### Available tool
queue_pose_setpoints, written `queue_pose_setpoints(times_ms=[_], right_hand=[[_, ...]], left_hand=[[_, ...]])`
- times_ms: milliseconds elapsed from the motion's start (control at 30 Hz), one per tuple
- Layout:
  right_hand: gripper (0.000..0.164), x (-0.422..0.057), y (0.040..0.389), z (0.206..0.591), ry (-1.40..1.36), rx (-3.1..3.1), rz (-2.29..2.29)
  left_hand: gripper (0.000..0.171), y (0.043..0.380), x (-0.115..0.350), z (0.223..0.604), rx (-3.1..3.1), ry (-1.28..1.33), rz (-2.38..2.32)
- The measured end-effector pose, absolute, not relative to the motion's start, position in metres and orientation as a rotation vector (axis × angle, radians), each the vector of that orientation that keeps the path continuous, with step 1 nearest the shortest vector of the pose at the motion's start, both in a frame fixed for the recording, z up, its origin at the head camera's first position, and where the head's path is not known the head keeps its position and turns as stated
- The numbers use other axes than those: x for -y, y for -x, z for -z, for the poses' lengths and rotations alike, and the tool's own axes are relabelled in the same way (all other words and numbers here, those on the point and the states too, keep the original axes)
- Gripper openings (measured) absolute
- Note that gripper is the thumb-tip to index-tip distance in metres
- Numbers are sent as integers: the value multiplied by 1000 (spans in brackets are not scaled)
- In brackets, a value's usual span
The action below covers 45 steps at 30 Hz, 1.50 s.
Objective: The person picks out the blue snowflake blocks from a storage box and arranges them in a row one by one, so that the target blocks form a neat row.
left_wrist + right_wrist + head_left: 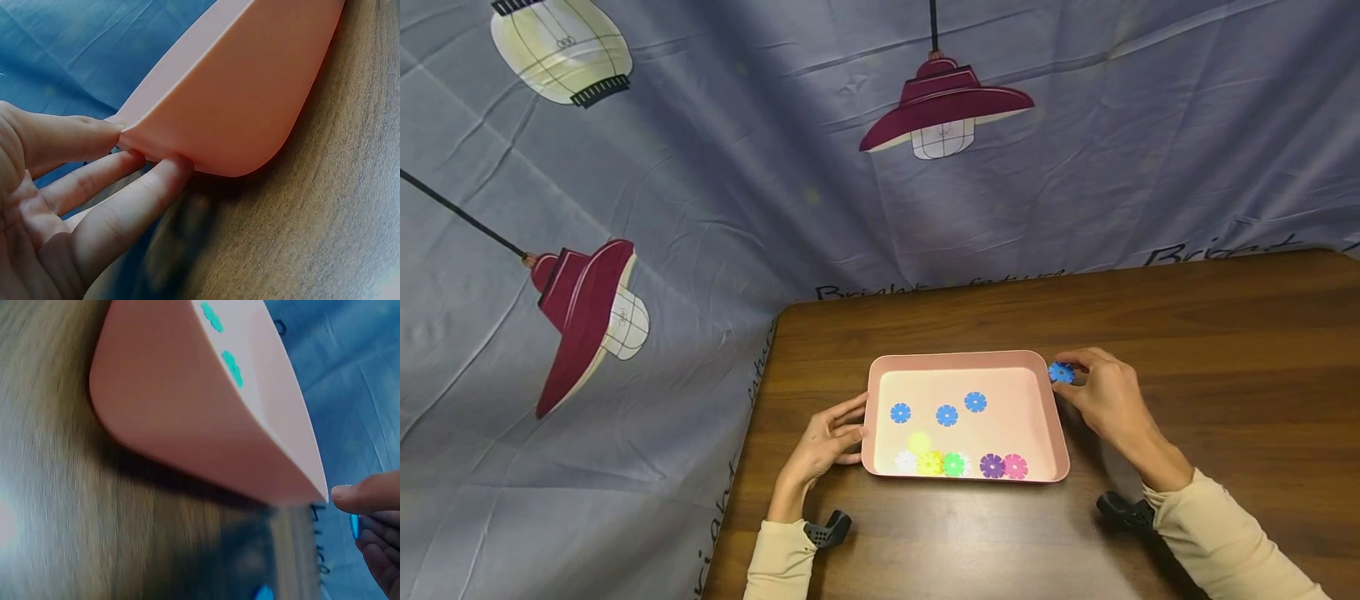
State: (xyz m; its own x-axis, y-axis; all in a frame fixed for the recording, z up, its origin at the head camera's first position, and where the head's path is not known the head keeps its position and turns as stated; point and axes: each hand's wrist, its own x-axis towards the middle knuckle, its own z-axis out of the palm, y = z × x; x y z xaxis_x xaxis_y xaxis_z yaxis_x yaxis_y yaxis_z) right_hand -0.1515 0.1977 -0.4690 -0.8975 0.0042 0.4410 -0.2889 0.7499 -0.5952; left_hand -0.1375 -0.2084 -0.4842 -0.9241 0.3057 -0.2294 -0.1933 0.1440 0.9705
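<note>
A shallow pink tray (966, 361) lies on the wooden table. My left hand (827, 440) holds its left side. In the left wrist view, the thumb (94, 134) is at the rim and the fingers (150, 194) touch lower on the tray's outside. Just beyond the tray's right rim, my right hand (1108, 396) pinches a blue notched flower disc (1061, 372) between thumb and fingers. That disc (354, 526) appears edge-on in the right wrist view. Inside the tray are three blue discs (947, 415), a purple disc (992, 466) and a pink disc (1015, 467).
Yellow discs (930, 463), a green disc (954, 464) and pale discs (906, 462) lie along the tray's near side. A small blue thing (265, 592) is cut off at the right wrist view's bottom edge. A patterned curtain (775, 167) hangs behind the table (1262, 350).
</note>
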Motion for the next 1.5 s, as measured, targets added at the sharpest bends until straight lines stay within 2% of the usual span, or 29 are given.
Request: queue_pose_setpoints(times_ms=[767, 1500], right_hand=[[39, -272, 138, 482, -56, 2587, -855], [35, -282, 135, 502, -8, 2689, -887]], left_hand=[[59, 136, 208, 482, -2068, -70, -1824], [59, 139, 208, 486, -2044, -59, -1833]])
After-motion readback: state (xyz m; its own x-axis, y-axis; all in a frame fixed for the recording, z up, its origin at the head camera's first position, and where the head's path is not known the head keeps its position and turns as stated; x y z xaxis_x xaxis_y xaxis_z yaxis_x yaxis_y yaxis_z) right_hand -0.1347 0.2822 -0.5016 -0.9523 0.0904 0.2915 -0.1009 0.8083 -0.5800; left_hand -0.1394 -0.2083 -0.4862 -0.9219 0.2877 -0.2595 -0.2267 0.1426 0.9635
